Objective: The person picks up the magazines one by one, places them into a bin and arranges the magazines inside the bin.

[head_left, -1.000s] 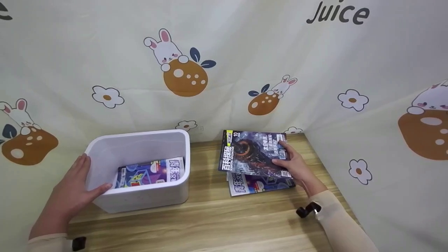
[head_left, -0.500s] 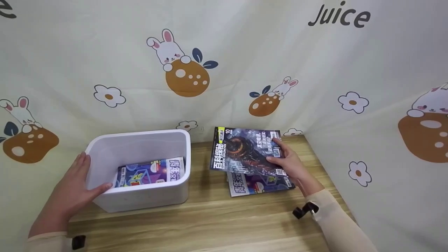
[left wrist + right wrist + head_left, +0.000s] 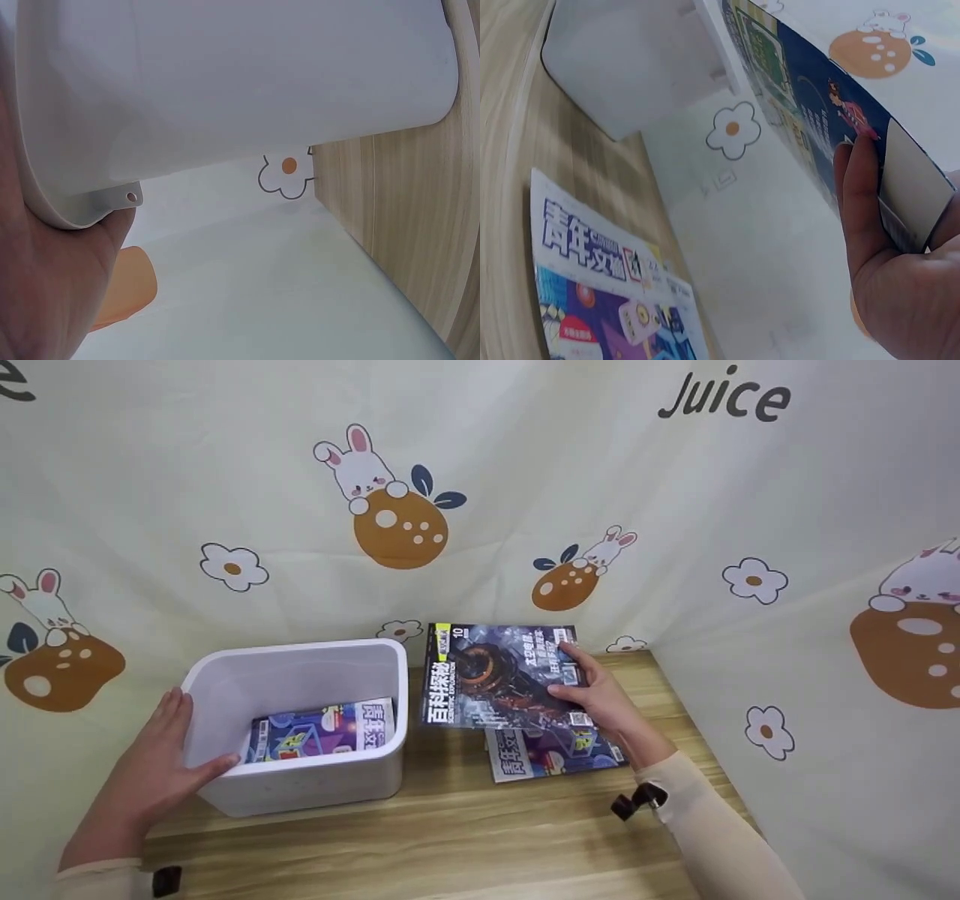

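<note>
My right hand (image 3: 604, 701) pinches a dark magazine (image 3: 499, 675) by its right edge, thumb on the cover. The right wrist view shows fingers (image 3: 861, 199) against its blue underside (image 3: 821, 105), raised off the table. Below it, a purple-and-white magazine (image 3: 559, 757) lies on the table, partly covered in the head view. My left hand (image 3: 146, 769) grips the left rim of a white plastic bin (image 3: 315, 787), with the thumb over the front corner. In the left wrist view, the palm (image 3: 52, 277) is against the bin wall (image 3: 240, 75). Another purple magazine (image 3: 322, 731) lies inside the bin.
The wood-grain table (image 3: 420, 847) meets a cloth backdrop (image 3: 487, 450) printed with rabbits and flowers at the back. A second cloth side (image 3: 825, 720) bounds the table on the right.
My right hand has lifted the dark magazine and carried it left, towards the bin, uncovering more of the magazine below. My left hand and the bin have stayed in place.
</note>
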`<state>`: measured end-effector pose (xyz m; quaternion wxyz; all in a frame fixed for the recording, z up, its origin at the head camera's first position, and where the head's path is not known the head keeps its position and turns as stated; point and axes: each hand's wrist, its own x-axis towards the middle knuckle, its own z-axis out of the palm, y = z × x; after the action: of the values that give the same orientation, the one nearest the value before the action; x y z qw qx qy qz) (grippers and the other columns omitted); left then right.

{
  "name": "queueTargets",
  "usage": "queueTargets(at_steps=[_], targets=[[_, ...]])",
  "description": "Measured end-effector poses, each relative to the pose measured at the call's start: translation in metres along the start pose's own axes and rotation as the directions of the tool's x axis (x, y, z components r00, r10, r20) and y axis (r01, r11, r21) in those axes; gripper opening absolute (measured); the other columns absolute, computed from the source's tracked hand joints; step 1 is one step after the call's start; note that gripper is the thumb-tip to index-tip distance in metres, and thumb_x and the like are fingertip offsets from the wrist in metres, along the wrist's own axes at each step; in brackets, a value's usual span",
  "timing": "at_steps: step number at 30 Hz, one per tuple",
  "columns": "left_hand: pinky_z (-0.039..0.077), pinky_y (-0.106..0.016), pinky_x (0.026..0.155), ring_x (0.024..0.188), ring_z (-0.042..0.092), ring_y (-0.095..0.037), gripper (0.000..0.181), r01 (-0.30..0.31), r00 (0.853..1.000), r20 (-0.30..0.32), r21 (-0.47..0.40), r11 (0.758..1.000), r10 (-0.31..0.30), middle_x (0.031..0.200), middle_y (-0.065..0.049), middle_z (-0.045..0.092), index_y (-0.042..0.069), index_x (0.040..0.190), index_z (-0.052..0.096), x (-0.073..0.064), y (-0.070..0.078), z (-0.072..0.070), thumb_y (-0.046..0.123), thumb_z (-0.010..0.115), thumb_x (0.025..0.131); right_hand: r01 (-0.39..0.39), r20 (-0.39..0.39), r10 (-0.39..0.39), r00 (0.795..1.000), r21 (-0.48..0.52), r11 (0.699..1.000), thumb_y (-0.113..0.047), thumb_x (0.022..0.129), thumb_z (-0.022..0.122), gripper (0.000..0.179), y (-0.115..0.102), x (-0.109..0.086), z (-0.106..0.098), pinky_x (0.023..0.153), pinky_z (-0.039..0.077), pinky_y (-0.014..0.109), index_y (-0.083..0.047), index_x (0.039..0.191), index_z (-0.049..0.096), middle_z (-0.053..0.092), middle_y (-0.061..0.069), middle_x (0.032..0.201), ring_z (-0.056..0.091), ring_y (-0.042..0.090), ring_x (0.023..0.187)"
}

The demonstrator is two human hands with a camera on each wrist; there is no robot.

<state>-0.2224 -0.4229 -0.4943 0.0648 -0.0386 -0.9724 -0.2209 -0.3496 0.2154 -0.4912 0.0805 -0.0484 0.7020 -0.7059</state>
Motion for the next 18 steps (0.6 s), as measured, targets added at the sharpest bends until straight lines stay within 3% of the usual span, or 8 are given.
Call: queueTargets(at_steps=[5,12,18], targets=[[0.007,-0.084,0.122,0.166,-0.007,-0.055,0.127,0.003,1.000,0.013,0.012,1.000,-0.003,0.178,-0.036,-0.005,-0.007,0.172,0.000,0.001,0.001,-0.001,0.067,0.071,0.098,0.027,0.044,-0.027,0.999,0.006,1.000,0.001,0.095,0.084,0.093,-0.013,0.003,0.016,0.093,0.063,0.033,-0.023,0.173,0.040,0.037,0.015,0.172,0.058,0.034,0.132],[0.005,-0.075,0.130,0.167,0.000,-0.054,0.124,-0.064,0.997,-0.049,-0.003,0.998,0.064,0.177,-0.040,0.006,-0.013,0.170,0.009,0.002,-0.004,0.002,0.060,0.076,0.097,0.061,0.080,-0.062,0.995,0.012,0.998,0.001,0.094,0.085,0.093,-0.025,0.007,0.041,0.091,0.064,0.034,-0.023,0.173,0.041,0.040,0.018,0.169,0.062,0.034,0.127],[0.006,-0.079,0.127,0.167,-0.002,-0.053,0.125,-0.049,0.998,-0.042,0.004,0.999,0.049,0.177,-0.039,0.004,-0.011,0.171,0.007,0.002,-0.002,0.001,0.062,0.075,0.097,0.050,0.087,-0.053,0.995,0.042,0.998,0.002,0.092,0.086,0.095,-0.034,0.010,0.066,0.095,0.064,0.036,-0.025,0.172,0.042,0.039,0.014,0.171,0.060,0.034,0.132]])
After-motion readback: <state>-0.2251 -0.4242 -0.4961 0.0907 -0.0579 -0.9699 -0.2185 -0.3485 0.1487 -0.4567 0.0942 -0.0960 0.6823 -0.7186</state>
